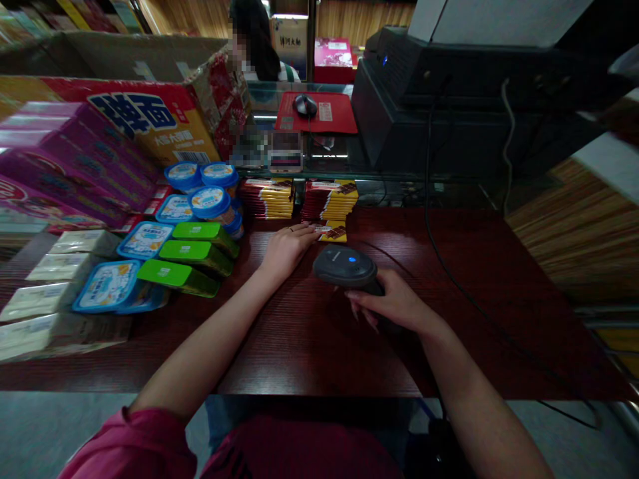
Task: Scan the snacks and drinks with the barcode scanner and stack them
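Note:
My right hand (389, 303) is wrapped round the handle of a dark barcode scanner (344, 265), whose head has a lit blue light and points to the left. My left hand (290, 249) lies on the table with its fingers stretched out, a ring on one of them. Its fingertips touch the left end of a red and yellow chocolate bar (335, 231). Just behind that bar stand two stacks of similar bars, a left stack (269, 198) and a right stack (329, 199).
Left of my arm stand several green boxes (192, 253), blue-lidded tubs (147, 239), pale packs (37, 303) and purple boxes (74, 166). A large carton (160, 126) is behind them. A mouse (305, 105) lies on a red mat. A black cable (449, 279) crosses the right side. A person (257, 46) is beyond.

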`<state>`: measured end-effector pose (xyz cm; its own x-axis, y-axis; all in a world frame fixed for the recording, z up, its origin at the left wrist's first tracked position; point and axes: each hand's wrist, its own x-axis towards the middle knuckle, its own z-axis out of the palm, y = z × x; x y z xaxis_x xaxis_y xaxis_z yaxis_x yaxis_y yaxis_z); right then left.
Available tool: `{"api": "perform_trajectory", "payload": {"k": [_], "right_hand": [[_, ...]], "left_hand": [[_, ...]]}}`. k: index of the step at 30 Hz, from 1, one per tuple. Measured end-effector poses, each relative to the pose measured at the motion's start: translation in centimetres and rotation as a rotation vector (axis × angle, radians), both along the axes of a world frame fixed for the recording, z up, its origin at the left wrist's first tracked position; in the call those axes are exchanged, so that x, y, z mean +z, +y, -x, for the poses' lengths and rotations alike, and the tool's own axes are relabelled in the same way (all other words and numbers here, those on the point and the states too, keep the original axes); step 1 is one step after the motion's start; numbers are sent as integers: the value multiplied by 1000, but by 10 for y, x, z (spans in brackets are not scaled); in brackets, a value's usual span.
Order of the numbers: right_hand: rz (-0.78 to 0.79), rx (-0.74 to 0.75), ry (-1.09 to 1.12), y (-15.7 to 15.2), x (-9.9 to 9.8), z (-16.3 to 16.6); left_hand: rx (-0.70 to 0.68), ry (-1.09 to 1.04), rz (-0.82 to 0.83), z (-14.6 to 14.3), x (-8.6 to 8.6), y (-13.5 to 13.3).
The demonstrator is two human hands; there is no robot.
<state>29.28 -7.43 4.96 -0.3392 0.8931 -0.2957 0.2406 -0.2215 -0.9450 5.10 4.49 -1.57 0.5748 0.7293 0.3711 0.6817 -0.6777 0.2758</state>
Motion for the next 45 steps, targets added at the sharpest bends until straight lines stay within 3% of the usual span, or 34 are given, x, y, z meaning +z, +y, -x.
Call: {"api": "perform_trajectory", "payload": {"k": [7, 13, 23, 32, 37, 41, 45], "right_hand": [[13, -14, -1, 2, 0, -1], [11, -52, 25, 5, -8, -5], [15, -91, 35, 8, -27, -9], [38, -138, 27, 9, -23, -9], [33, -173, 23, 7, -13, -7], [18, -186, 35, 6, -7, -7], [-5, -183, 40, 9, -10, -10]], "left_hand": [[-6, -80, -64, 4, 1, -1], [293, -345, -326, 33, 26, 15], [435, -186, -197, 42, 23, 44], [315, -241, -315, 57, 15, 39], [216, -278, -424, 53, 30, 21], [217, -388, -345, 45, 48, -2], [200, -630, -20, 42, 51, -22]]}}
